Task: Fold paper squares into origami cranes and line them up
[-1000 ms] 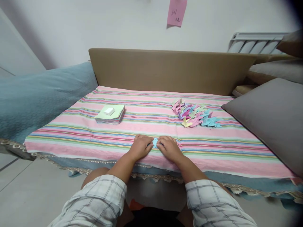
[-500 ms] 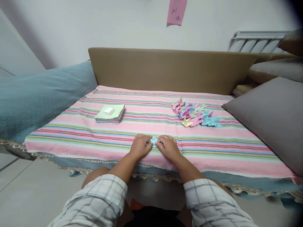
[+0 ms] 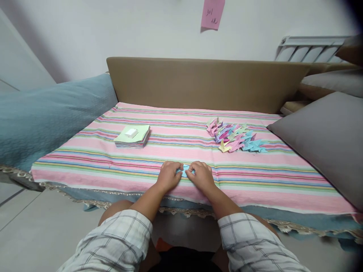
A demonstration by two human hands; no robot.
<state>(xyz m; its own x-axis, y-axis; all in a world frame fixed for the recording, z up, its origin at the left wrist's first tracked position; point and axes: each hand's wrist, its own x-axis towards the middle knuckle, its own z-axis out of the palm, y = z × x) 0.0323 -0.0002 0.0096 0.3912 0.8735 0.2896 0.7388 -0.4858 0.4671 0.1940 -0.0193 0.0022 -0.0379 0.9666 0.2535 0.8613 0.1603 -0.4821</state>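
Observation:
Between my two hands lies a small piece of light blue folded paper (image 3: 184, 172), low over the striped cloth (image 3: 176, 155). My left hand (image 3: 169, 175) pinches its left side with thumb and fingers. On the opposite side my right hand (image 3: 202, 175) has its fingers closed on the paper's right part. Much of the paper is hidden under the fingers, so its exact fold cannot be made out. Farther back on the right sits a cluster of folded paper cranes (image 3: 235, 138) in pink, purple, yellow, green and blue.
A stack of square paper sheets (image 3: 133, 138) with a small white block (image 3: 131, 133) on top lies at the left. Grey cushions (image 3: 326, 147) lean at the right, a blue-covered armrest (image 3: 56, 113) stands left, and a brown backrest (image 3: 207, 83) runs behind.
Both hands stay at nearly the same place on the blue paper, with only slight finger movement. The whole view has shifted a little.

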